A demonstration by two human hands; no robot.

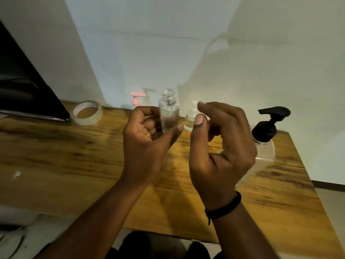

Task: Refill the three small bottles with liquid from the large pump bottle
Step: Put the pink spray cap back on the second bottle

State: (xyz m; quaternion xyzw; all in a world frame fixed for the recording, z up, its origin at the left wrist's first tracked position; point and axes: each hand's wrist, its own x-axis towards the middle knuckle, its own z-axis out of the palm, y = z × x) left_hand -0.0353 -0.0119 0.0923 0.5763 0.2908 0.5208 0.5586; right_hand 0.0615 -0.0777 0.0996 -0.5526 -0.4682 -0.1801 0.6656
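My left hand [147,139] grips a small clear bottle [169,109] upright above the table, its neck uncapped. Beside it, my right hand [216,144] is raised with fingers curled; whether it holds a cap is hidden. Behind my hands stands a small bottle with a white top [190,116]. At the back, against the wall, stands a small bottle with a pink pump [136,100]. The large clear bottle with a black pump [268,128] stands at the right, partly hidden by my right hand.
The wooden table [65,156] ends at the right near the large bottle. A roll of clear tape [87,113] lies at the back left next to a dark flat object [28,90]. A white wall closes the back.
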